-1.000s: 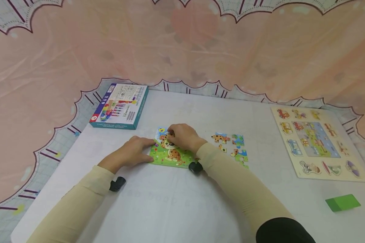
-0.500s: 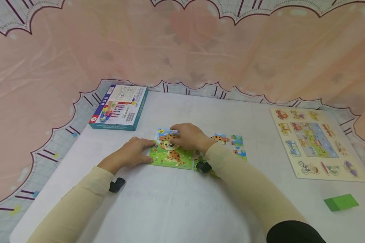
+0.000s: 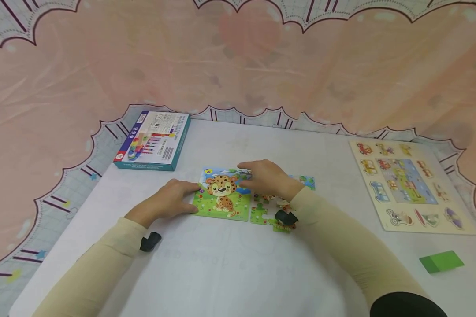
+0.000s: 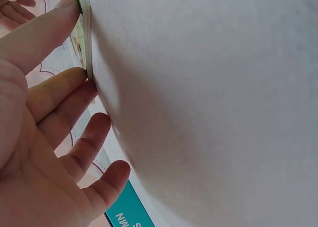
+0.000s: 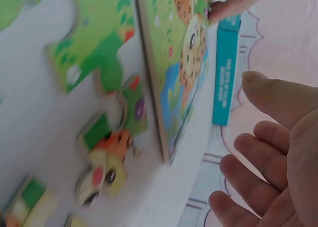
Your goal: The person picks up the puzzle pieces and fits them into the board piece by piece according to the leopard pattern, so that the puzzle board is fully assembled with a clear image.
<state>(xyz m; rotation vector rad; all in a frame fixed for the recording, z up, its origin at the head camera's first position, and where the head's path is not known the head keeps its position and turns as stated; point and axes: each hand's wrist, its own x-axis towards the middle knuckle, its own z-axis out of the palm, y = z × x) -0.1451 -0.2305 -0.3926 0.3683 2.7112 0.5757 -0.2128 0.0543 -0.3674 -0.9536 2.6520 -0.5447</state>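
A puzzle board (image 3: 224,202) with a cartoon leopard on green grass lies flat on the white table. My left hand (image 3: 158,202) touches its left edge with thumb and index finger extended; in the left wrist view, fingertips (image 4: 72,2) sit right at the board's side. Over the board's upper right corner, my right hand (image 3: 267,178) hovers with nothing in it; the right wrist view shows its fingers (image 5: 236,175) loosely bent and apart. Beside the board lie loose jigsaw pieces (image 3: 258,214), several partly hidden under the right hand and wrist. One piece (image 5: 102,172) shows part of an animal's face.
A teal-sided box (image 3: 152,141) stands at the back left. On the right lies a cream picture board (image 3: 410,215), with a green block (image 3: 442,262) in front of it. A patterned curtain (image 3: 238,57) hangs behind the table (image 3: 206,273).
My right hand has moved right, from the leopard's head to the board's upper right corner, its fingers loosening and its forearm now covering more loose pieces. The left hand stays at the board's edge.
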